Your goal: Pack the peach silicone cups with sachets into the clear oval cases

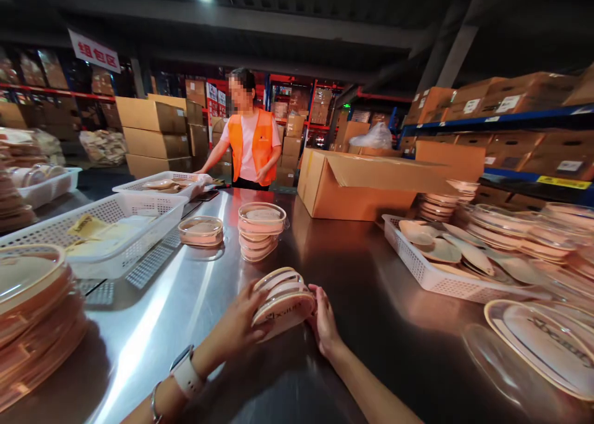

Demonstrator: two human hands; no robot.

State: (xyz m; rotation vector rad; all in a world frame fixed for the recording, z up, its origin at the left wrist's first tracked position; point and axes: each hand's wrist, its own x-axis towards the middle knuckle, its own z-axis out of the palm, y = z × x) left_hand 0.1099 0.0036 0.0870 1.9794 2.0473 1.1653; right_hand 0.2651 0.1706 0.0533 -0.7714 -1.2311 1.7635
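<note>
Near the middle of the steel table, a short stack of round, pink cosmetic pouches (284,309) with clear tops is tilted between both hands. Dark lettering, partly readable, runs across the nearest one. My left hand (244,315) wraps around the left side of the stack, a watch and a bracelet on that wrist. Against its right edge my right hand (323,317) is closed, its fingertips partly hidden behind the pouches. Just beyond stands another stack of similar pouches (260,241), with a lower pile (202,231) to its left.
White baskets (153,223) line the left; another basket (408,257) holds flat pale pieces at the right. Tall pouch stacks (32,325) stand at the near left, more pouches (547,337) at the right. Behind are an open carton (352,186) and a person in an orange vest (260,142).
</note>
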